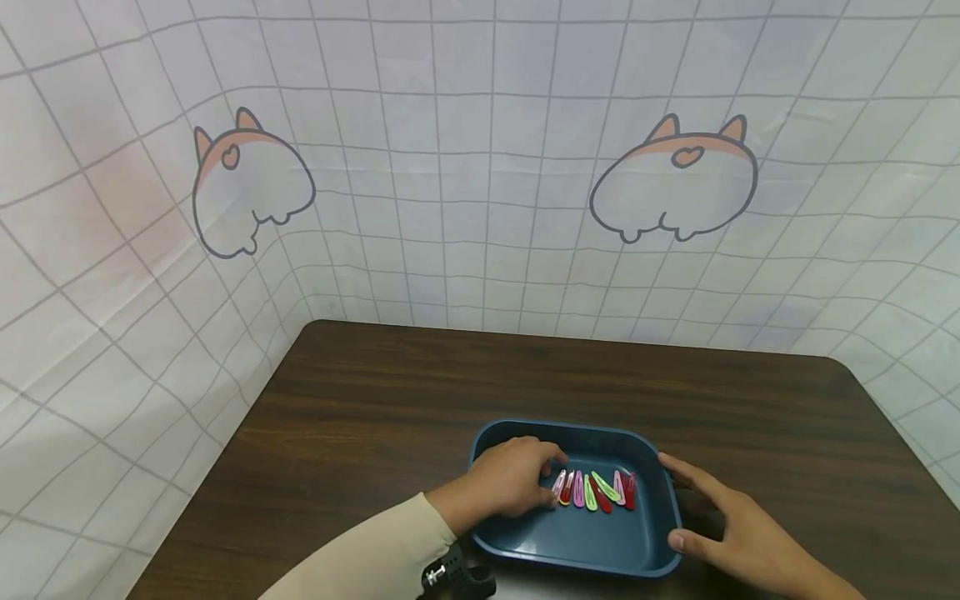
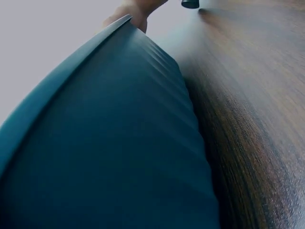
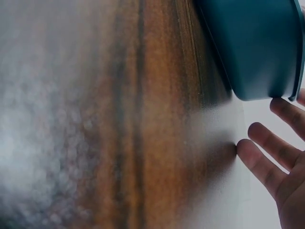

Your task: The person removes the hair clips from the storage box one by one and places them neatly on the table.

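A blue rectangular tray point(image 1: 577, 540) stands on the table, and several snap hair clips point(image 1: 579, 490) in pink, red and lime green lie side by side in it. Over the tray's left side reaches my left hand point(image 1: 512, 477), its thumb and forefinger apart at the left end of the row, by a pink clip point(image 1: 558, 482). Whether they touch that clip is unclear. At the tray's right end my right hand point(image 1: 738, 529) rests its thumb and a fingertip on the rim. The right wrist view has its spread fingers point(image 3: 259, 162) beside the tray's outer wall point(image 3: 257, 52).
The dark wooden table point(image 1: 360, 417) extends behind and to both sides of the tray. A white gridded curtain point(image 1: 450, 167) with cartoon animal drawings hangs behind it. On the left wrist sits a black strapped device point(image 1: 450, 575).
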`<state>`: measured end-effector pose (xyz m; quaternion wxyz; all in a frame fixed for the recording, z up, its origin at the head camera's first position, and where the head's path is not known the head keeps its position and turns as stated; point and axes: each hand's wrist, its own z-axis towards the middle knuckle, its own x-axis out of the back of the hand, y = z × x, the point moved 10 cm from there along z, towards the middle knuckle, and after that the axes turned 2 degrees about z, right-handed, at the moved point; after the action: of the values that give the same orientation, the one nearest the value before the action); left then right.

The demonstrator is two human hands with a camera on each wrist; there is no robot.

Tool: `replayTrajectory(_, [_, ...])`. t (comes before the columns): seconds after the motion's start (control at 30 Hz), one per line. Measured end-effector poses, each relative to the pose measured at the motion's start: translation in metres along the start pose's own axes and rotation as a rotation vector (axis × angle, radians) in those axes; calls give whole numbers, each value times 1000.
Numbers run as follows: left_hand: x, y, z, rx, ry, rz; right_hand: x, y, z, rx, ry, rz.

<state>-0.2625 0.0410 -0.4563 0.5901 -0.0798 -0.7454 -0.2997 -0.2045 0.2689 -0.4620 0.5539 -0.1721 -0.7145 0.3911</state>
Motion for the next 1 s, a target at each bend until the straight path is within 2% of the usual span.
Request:
replayTrajectory(0.5, [-6,-3,-4,-2,-53,-30,-6,-3,-6,8,10,7])
replayTrajectory(1.0, [-7,-1,-6,-23,-72,5,-7,-2,-5,15,23,-12])
